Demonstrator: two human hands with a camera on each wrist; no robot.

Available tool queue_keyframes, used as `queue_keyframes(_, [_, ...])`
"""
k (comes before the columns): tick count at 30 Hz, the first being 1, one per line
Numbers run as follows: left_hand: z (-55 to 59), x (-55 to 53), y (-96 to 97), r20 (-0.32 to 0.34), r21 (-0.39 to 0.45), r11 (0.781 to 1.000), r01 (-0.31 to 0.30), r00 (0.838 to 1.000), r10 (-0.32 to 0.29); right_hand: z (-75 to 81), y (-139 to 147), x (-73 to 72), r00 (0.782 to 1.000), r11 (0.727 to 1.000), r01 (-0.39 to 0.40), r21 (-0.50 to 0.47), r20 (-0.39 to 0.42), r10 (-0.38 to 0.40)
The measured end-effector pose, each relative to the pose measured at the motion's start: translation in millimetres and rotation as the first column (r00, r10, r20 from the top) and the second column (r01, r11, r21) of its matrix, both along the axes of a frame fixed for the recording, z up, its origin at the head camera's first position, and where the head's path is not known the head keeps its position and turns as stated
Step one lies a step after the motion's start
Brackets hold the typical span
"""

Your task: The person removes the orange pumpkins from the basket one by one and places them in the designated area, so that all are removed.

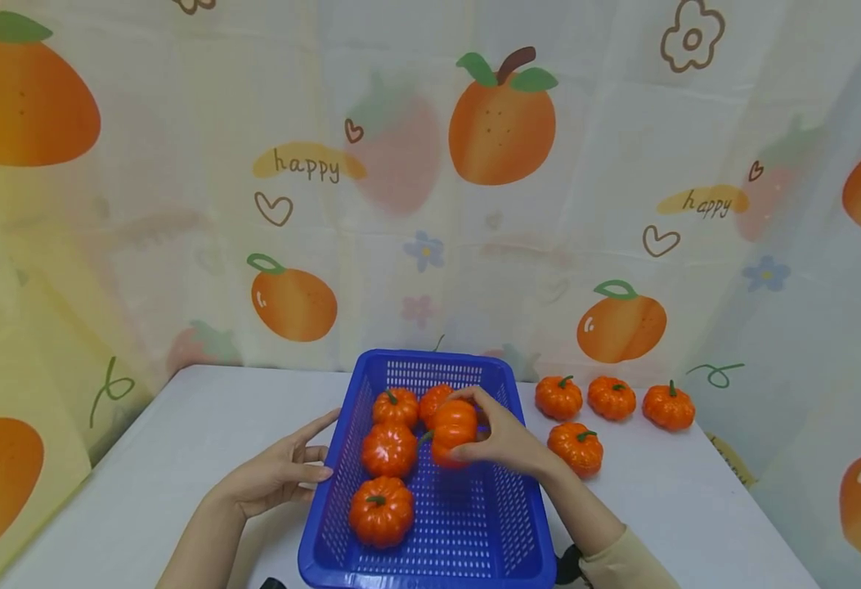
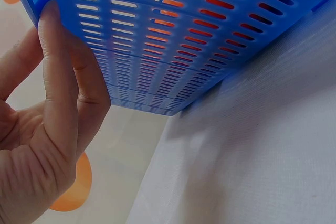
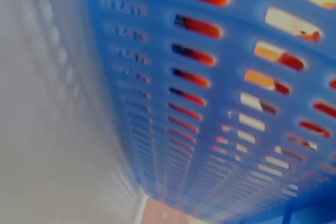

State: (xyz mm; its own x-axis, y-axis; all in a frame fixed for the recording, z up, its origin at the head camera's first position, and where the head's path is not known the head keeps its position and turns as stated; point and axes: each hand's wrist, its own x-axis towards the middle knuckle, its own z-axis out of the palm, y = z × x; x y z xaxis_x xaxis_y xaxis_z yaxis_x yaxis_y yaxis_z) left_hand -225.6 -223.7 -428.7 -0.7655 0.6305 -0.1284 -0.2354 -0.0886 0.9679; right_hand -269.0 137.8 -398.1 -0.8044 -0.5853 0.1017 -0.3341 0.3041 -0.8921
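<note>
In the head view, my right hand (image 1: 500,438) grips a small orange pumpkin (image 1: 452,429) between thumb and fingers over the blue basket (image 1: 312,523). The pumpkin is tipped on its side, its green stem to the left. Inside the basket, a column of pumpkins (image 1: 382,512) runs along the left side, and another pumpkin (image 1: 433,401) at the back is partly hidden by the held one. My left hand (image 1: 279,474) touches the basket's left rim with loosely extended fingers (image 2: 58,82). The right wrist view shows the basket's slotted wall (image 3: 157,77) but not the hand.
Several more pumpkins (image 1: 576,449) stand on the white table (image 1: 658,507) right of the basket, three of them in a back row. A fruit-print curtain (image 1: 401,270) hangs behind the table. Black objects (image 1: 568,564) show at the lower edge near the basket.
</note>
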Motion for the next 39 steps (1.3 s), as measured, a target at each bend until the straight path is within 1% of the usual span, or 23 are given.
queue_keyframes(5, [-1.3, 0.1, -0.6, -0.006, -0.001, 1.000, 0.003, 1.000, -0.003, 2.0, 13.4, -1.6, 1.000, 0.991, -0.010, -0.132, -0.004, 0.009])
queue_keyframes(9, [-1.8, -0.6, -0.6, -0.011, -0.008, 1.000, 0.002, 1.000, -0.002, 2.0, 28.7, -3.0, 0.999, 0.973, -0.012, -0.233, -0.039, 0.003])
queue_keyframes(11, [-1.6, -0.7, -0.6, -0.012, -0.011, 1.000, 0.001, 1.000, -0.001, 2.8, 36.8, -2.0, 0.999, 0.963, 0.003, -0.271, -0.042, -0.015])
queue_keyframes(14, [-0.9, -0.8, -0.4, -0.012, -0.012, 1.000, 0.001, 1.000, -0.001, 5.6, 47.8, -0.3, 0.999, 0.945, 0.035, -0.324, -0.024, -0.045])
queue_keyframes(16, [-0.7, -1.0, -0.3, -0.013, -0.014, 1.000, -0.001, 1.000, 0.001, 6.2, 54.6, -0.6, 0.997, 0.940, 0.060, -0.337, -0.020, -0.071])
queue_keyframes(18, [-0.8, -1.1, -0.2, -0.012, -0.015, 1.000, -0.003, 1.000, 0.003, 5.9, 61.2, -1.8, 0.995, 0.937, 0.075, -0.342, -0.035, -0.093])
queue_keyframes(22, [-1.8, -1.2, -0.3, -0.007, -0.015, 1.000, -0.007, 1.000, 0.006, 4.9, 74.6, -3.7, 0.988, 0.942, 0.107, -0.319, -0.073, -0.137])
queue_keyframes(27, [-2.5, -1.4, -0.3, -0.006, -0.016, 1.000, -0.007, 1.000, 0.007, 6.9, 90.8, -4.1, 0.982, 0.938, 0.133, -0.320, -0.085, -0.168])
queue_keyframes(33, [-2.0, -1.5, -0.5, -0.005, -0.010, 1.000, -0.002, 1.000, 0.002, 11.4, 108.5, -3.7, 0.979, 0.910, 0.159, -0.383, -0.054, -0.194])
queue_keyframes(39, [-3.3, -1.5, -0.9, -0.007, -0.013, 1.000, -0.003, 1.000, 0.003, 10.8, 123.3, -3.4, 0.969, 0.877, 0.192, -0.439, -0.053, -0.239])
